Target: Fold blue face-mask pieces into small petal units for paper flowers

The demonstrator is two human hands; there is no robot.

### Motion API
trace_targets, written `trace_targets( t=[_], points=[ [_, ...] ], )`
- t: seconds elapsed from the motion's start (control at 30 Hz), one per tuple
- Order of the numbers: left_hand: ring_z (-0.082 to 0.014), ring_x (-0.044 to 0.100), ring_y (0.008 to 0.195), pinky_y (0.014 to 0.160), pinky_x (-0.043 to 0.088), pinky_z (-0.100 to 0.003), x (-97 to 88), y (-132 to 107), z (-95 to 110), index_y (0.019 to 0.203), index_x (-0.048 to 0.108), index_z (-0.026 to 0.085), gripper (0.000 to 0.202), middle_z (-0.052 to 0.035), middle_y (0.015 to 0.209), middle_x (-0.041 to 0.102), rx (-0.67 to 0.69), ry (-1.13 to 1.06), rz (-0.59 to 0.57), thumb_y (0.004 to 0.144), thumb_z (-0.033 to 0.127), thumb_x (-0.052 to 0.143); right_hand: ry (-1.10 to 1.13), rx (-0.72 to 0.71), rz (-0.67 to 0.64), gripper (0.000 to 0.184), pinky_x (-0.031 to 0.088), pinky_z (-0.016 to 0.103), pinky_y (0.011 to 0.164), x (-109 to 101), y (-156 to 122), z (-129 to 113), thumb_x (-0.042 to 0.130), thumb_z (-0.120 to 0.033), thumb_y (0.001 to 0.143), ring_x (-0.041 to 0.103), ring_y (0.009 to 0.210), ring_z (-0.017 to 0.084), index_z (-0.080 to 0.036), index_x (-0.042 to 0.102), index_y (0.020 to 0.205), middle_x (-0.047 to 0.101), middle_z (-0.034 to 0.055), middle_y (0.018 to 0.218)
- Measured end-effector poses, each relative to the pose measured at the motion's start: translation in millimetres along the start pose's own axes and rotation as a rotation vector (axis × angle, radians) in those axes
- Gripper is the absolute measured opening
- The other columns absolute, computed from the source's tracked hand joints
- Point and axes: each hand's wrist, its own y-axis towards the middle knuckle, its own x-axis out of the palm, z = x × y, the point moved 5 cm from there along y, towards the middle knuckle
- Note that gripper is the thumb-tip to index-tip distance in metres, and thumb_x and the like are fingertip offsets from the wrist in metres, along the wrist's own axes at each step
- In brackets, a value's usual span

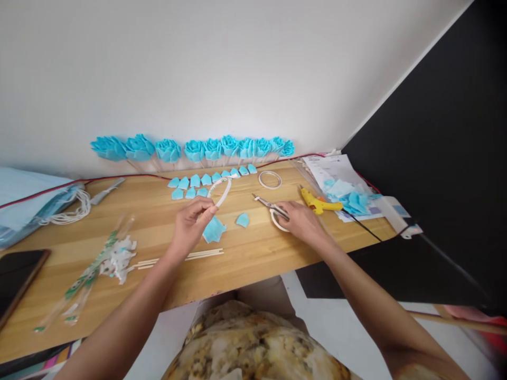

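Head view: well left of the glue gun (pixel 320 202), the left hand (pixel 194 219) pinches a tape roll (pixel 226 195) between its fingers. Held by one edge only, the roll could slip, and a low sweep could scatter the petals (pixel 195 180), which look light and loose. Just left of the gun, the right hand (pixel 303 219) has its fingers wrapped round the scissors (pixel 271 206); an outward swing of that wrist could knock the gun, and burn skin if it is hot, which I cannot tell.

On the wood-grain tabletop (pixel 253 261), a phone (pixel 19 279) and scraps (pixel 119 257) lie far left of the gun, flowers (pixel 213 149) line the pale wall (pixel 237 68) behind and left of it, papers (pixel 328 168) sit beside it, and a black panel (pixel 447 132) rises to its right.
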Motion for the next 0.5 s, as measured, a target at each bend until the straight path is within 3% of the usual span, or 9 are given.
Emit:
trace_targets(
  t=[0.1, 0.2, 0.3, 0.4, 0.5],
  points=[
    [-0.0177, 0.059, 0.08, 0.076, 0.046, -0.03, -2.5, 1.2, -0.5, 0.068, 0.066, 0.02, 0.026, -0.0033, 0.078, 0.064, 0.003, 0.014, 0.021, 0.086, 0.038, 0.068, 0.643, 0.124, 0.013, 0.045, 0.052, 0.034, 0.072, -3.5, 6.3, 5.5, 0.072, -0.033, 0.078, 0.069, 0.083, 0.022, -0.024, 0.061, 0.12, 0.071, 0.0045, 0.091],
    [-0.0182, 0.06, 0.081, 0.078, 0.047, -0.03, -3.2, 1.7, -2.7, 0.068, 0.066, 0.02, 0.026, -0.0037, 0.078, 0.064, -0.003, 0.014, 0.026, 0.087, 0.038, 0.068, 1.139, 0.157, -0.095, 0.074, 0.05, 0.03, 0.063, -3.9, 3.8, -6.4, 0.082, -0.032, 0.065, 0.068, 0.077, 0.019, -0.03, 0.053, 0.133, 0.069, 0.0004, 0.09],
    [-0.0176, 0.06, 0.08, 0.077, 0.047, -0.029, -3.3, 2.0, -4.9, 0.067, 0.065, 0.02, 0.026, -0.0031, 0.077, 0.064, 0.006, -0.002, 0.024, 0.087, 0.036, 0.068, 1.293, 0.096, -0.19, 0.067, 0.046, 0.028, 0.055, -4.1, 2.2, -31.2, 0.083, -0.037, 0.065, 0.063, 0.07, 0.017, -0.029, 0.059, 0.127, 0.067, 0.0004, 0.084],
    [-0.0163, 0.06, 0.077, 0.075, 0.046, -0.029, -4.3, 2.4, -5.9, 0.068, 0.067, 0.019, 0.025, -0.0024, 0.076, 0.063, 0.015, -0.016, 0.034, 0.087, 0.036, 0.069, 1.313, 0.022, -0.121, 0.052, 0.044, 0.026, 0.052, -8.5, 13.4, -49.2, 0.078, -0.045, 0.073, 0.059, 0.065, 0.015, -0.028, 0.06, 0.118, 0.065, -0.0008, 0.081],
    [-0.0156, 0.059, 0.075, 0.073, 0.047, -0.028, -5.6, 3.1, -6.9, 0.067, 0.067, 0.018, 0.026, -0.002, 0.075, 0.063, 0.011, -0.033, 0.05, 0.087, 0.035, 0.069, 1.267, 0.009, -0.126, 0.053, 0.041, 0.024, 0.051, -7.7, 31.9, -57.7, 0.081, -0.04, 0.069, 0.054, 0.061, 0.012, -0.028, 0.056, 0.114, 0.062, -0.0037, 0.078]
  ],
)
